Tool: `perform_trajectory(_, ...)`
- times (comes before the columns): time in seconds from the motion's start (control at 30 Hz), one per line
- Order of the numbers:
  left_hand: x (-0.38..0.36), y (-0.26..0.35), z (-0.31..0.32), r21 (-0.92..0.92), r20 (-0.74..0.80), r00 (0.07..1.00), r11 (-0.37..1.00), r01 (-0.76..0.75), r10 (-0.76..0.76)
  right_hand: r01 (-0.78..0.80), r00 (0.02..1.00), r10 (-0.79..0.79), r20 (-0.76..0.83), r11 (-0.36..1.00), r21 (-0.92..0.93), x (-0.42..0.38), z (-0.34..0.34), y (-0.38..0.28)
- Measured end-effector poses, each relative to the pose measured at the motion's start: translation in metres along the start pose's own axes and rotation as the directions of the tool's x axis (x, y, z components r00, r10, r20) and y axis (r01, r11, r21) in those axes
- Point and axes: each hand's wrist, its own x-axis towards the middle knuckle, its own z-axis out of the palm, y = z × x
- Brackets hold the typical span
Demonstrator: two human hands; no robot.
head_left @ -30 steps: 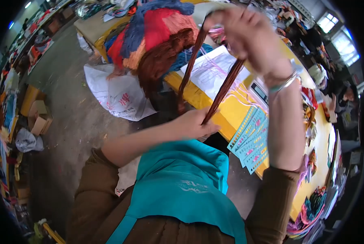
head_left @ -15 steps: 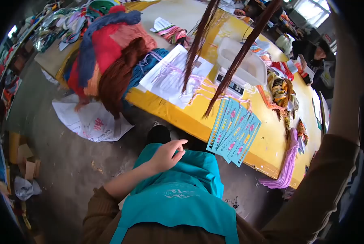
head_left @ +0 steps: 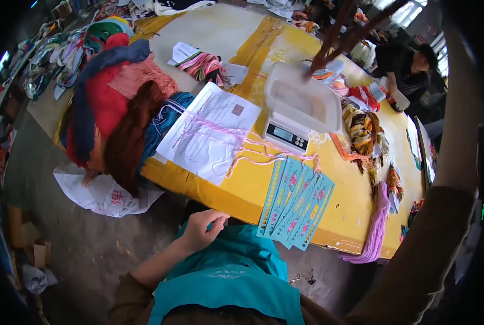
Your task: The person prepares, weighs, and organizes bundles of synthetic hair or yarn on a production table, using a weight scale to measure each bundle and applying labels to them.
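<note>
My left hand (head_left: 201, 231) is low in front of the teal apron, by the near edge of the yellow table. Its fingers are curled together, and I see nothing in them. My right arm reaches up along the right side, and that hand is beyond the top of the view. Dark reddish-brown yarn strands (head_left: 334, 39), blurred, dangle from the top above a white plastic tub (head_left: 307, 95) on a digital scale (head_left: 286, 136). What holds them is hidden. Left of the scale, pale pink and lilac threads (head_left: 212, 127) run across printed paper sheets (head_left: 198, 154) toward several fanned turquoise cards (head_left: 296, 206).
A big pile of red, blue and brown yarn (head_left: 109, 97) fills the table's left end. A lilac skein (head_left: 377, 225) hangs over the near right edge (head_left: 328, 238). Mixed skeins (head_left: 364, 130) lie at right. Another person (head_left: 410, 70) sits beyond. A white sack (head_left: 109, 195) is on the floor.
The view has shifted, so the table and its things sit lower and to the left. The brown strands have swung up, away from the cards. My left hand's fingers have curled in more.
</note>
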Motion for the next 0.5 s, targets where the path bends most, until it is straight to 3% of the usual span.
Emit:
perform_trajectory(0.03, 0.003, 0.001, -0.002, -0.009, 0.003, 1.0, 1.0, 0.016, -0.016, 0.041, 0.999, -0.041, 0.006, 0.993, -0.107, -0.013, 0.014, 0.028)
perform_trajectory(0.07, 0.003, 0.001, -0.006, -0.012, -0.002, 0.999, 0.999, 0.037, -0.037, 0.215, 0.97, -0.212, 0.118, 0.977, -0.014, -0.027, 0.039, 0.048)
perform_trajectory(0.1, 0.001, -0.002, -0.008, 0.012, -0.004, 0.996, 0.996, 0.092, -0.092, -0.133, 0.987, 0.109, 0.119, 0.966, 0.222, -0.071, 0.057, 0.032)
perform_trajectory(0.13, 0.002, -0.002, -0.014, 0.026, -0.032, 0.994, 0.994, 0.109, -0.108, 0.197, 0.952, -0.187, 0.241, 0.98, -0.019, -0.103, 0.086, 0.078)
perform_trajectory(0.2, 0.011, 0.0, -0.027, 0.104, -0.058, 0.998, 0.994, 0.04, -0.035, 0.164, 0.811, -0.009, 0.585, 0.963, -0.213, -0.177, 0.117, 0.123)
perform_trajectory(0.27, 0.022, -0.008, -0.052, 0.156, -0.139, 0.989, 0.985, 0.068, -0.046, 0.325, 0.624, 0.08, 0.778, 0.879, -0.35, -0.258, 0.14, 0.124)
perform_trajectory(0.33, 0.046, -0.009, -0.087, 0.276, -0.291, 0.957, 0.955, 0.104, -0.02, 0.278, 0.721, 0.122, 0.682, 0.851, -0.446, -0.313, 0.143, 0.097)
perform_trajectory(0.37, 0.062, -0.011, -0.108, 0.346, -0.37, 0.929, 0.928, 0.14, -0.003, 0.152, 0.746, 0.178, 0.642, 0.893, -0.424, -0.331, 0.144, 0.092)
perform_trajectory(0.43, 0.099, -0.013, -0.15, 0.583, -0.446, 0.865, 0.808, 0.086, 0.229, 0.152, 0.884, 0.055, 0.464, 0.905, -0.398, -0.371, 0.15, 0.088)
perform_trajectory(0.47, 0.113, -0.025, -0.169, 0.61, -0.492, 0.842, 0.778, 0.154, 0.219, 0.183, 0.916, -0.025, 0.4, 0.913, -0.363, -0.383, 0.144, 0.069)
perform_trajectory(0.5, 0.124, -0.039, -0.188, 0.732, -0.481, 0.834, 0.646, 0.214, 0.269, 0.215, 0.929, -0.08, 0.362, 0.911, -0.351, -0.399, 0.143, 0.06)
